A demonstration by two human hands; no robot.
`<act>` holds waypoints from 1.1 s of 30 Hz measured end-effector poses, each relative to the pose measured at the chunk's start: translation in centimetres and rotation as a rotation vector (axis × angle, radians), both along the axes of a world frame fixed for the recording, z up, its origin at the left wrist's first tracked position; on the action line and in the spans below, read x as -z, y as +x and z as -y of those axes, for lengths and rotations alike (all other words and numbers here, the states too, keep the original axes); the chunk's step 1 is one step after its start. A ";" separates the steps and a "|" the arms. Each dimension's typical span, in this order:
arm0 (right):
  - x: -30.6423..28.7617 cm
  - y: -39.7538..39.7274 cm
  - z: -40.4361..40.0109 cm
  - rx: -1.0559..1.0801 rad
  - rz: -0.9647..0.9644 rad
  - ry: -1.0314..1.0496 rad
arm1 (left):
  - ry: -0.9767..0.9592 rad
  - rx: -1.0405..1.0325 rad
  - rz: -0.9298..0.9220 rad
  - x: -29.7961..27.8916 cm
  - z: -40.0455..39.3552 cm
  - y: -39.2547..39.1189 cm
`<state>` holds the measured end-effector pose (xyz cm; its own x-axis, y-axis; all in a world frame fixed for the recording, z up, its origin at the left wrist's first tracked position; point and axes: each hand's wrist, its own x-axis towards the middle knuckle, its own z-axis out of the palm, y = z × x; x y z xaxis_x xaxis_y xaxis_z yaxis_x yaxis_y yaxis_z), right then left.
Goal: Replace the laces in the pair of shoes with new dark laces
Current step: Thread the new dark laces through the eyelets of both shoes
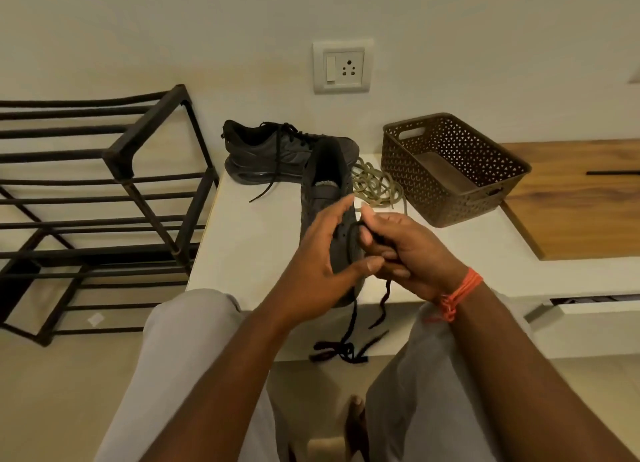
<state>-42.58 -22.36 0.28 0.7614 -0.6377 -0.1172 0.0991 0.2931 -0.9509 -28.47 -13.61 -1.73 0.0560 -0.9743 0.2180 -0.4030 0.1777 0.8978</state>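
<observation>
Head view: sitting at low white ledge (242,240), knees in pale trousers below. Near shoe (327,198) lying lengthwise on ledge, tongue up, toe end toward body. Left hand (318,271) resting against shoe's left side w/ fingers straight-ish and spread, thumb reaching across toward right hand; not gripping anything. Right hand (405,254), orange thread (457,295) on wrist, pinching dark lace (356,233) btwn thumb and curled fingers just above eyelets. Lace ends dangling over ledge edge, trailing down btwn knees. Second shoe (277,150) sitting behind on its sole, already w/ dark lace, one end loose on ledge. Old tan laces (375,188) piled btwn near shoe and brown basket (450,171). Metal shoe rack (104,202) standing at left. Wall socket (343,67) above.
</observation>
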 end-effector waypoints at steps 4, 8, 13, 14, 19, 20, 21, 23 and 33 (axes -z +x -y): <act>0.6 -0.4 0.9 0.273 -0.131 -0.177 | 0.068 -0.052 -0.037 -0.4 -0.2 1.4; 1.0 -1.3 1.6 0.280 -0.037 -0.144 | 0.130 -0.072 -0.360 -1.4 -0.7 2.0; 1.3 0.1 0.2 0.145 0.006 -0.186 | 0.298 0.054 -0.242 -1.5 -0.9 0.2; 1.2 0.2 0.3 0.168 0.002 -0.200 | 0.285 0.043 -0.194 -1.5 -0.9 0.3; 0.9 -1.6 1.6 0.256 -0.123 -0.363 | 0.060 -0.713 -0.395 -1.5 -0.4 5.3; 0.9 -2.1 1.8 0.256 -0.143 -0.371 | 0.034 -0.818 -0.443 -1.3 -0.5 6.5; 0.8 -2.5 2.1 0.255 -0.162 -0.377 | 0.018 -0.886 -0.454 -1.1 -0.6 7.5; 0.6 -3.3 2.5 0.276 -0.202 -0.386 | 0.017 -0.972 -0.400 -0.5 -0.7 8.5; 0.4 0.0 1.2 0.294 0.300 0.228 | 0.076 -0.586 0.121 0.9 0.1 4.0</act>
<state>-42.60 -23.60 -0.13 0.5741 -0.8147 -0.0816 0.4693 0.4090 -0.7826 -24.44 -13.68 -2.64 0.5675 -0.8017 0.1875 -0.5144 -0.1674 0.8411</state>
